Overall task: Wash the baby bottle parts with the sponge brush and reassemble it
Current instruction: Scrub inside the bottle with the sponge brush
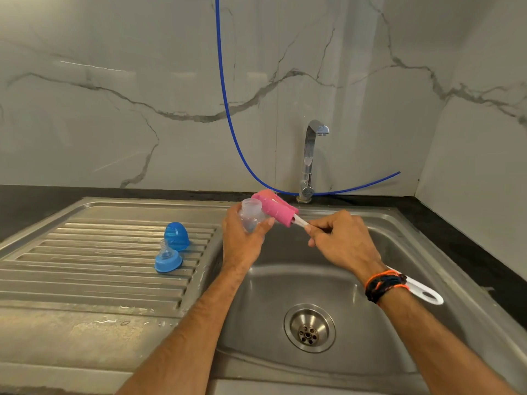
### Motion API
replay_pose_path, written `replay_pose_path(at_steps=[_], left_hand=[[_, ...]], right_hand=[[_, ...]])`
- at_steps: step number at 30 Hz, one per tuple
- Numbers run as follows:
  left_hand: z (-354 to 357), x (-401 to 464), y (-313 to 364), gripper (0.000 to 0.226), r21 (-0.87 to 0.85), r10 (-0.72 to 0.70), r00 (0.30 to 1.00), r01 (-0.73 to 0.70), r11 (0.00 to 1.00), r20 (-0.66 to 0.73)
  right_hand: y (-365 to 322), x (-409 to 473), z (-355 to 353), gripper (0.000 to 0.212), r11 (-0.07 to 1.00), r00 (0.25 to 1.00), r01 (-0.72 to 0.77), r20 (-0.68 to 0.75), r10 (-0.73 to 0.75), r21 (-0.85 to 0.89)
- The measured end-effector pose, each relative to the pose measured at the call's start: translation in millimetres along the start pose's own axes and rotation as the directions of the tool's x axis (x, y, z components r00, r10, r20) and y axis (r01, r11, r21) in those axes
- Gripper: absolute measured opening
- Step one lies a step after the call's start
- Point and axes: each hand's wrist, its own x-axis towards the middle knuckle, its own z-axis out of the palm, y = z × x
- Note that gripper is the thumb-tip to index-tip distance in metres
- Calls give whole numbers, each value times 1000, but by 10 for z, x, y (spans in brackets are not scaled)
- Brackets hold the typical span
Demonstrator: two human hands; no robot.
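While the left hand [242,240] grips the clear bottle body [251,216] just above centre of the frame, mouth tilted up and to the right, the right hand [342,240] is clenched round the white handle of the sponge brush [275,209]. Pink sponge head sits at the bottle mouth, touching the rim; looks not yet pushed inside, though hard to say for sure. Handle's looped end pokes out past the right wrist at right of frame, next to orange and dark wristbands [385,285].

Progress, as a judgement: early to middle. Bottle is already apart. Blue cap [176,235] and blue collar with clear nipple [167,259] stand on the ribbed drainboard [85,266] at left centre, just beside each other, well apart from the hands. Some droplets on the drainboard near them; can't tell if those two are washed. Left to do: scrub bottle inside, likely the other parts, rinse, screw back together.

Tap [312,155] at upper centre-right shows no running water; sink basin [370,323] below the hands has its drain open. Blue hose [225,95] runs down the marble wall.

Writing: no brand, label or readable text on anything; any markings on the bottle are too small to tell.
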Motion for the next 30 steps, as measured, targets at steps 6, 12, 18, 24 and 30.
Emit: replay_pose_path(at_steps=[6, 12, 18, 24, 30], left_hand=[[109, -191, 32, 61, 140, 15, 993, -32, 990, 118], [18, -56, 110, 59, 104, -57, 998, 58, 993, -15], [97, -231, 73, 57, 183, -29, 988, 0, 983, 154], [-38, -74, 119, 60, 55, -156, 973, 149, 987, 168], [-34, -124, 132, 75, 74, -139, 892, 118, 990, 430]], right_hand=[[-97, -36, 95, 19, 997, 999, 38, -32, -40, -63], [-41, -29, -99, 23, 997, 998, 53, 42, -51, -53], [-68, 9, 97, 25, 996, 999, 36, 10, -35, -84], [21, -40, -151, 21, 998, 997, 65, 52, -64, -3], [13, -28, -80, 16, 996, 992, 94, 88, -94, 2]])
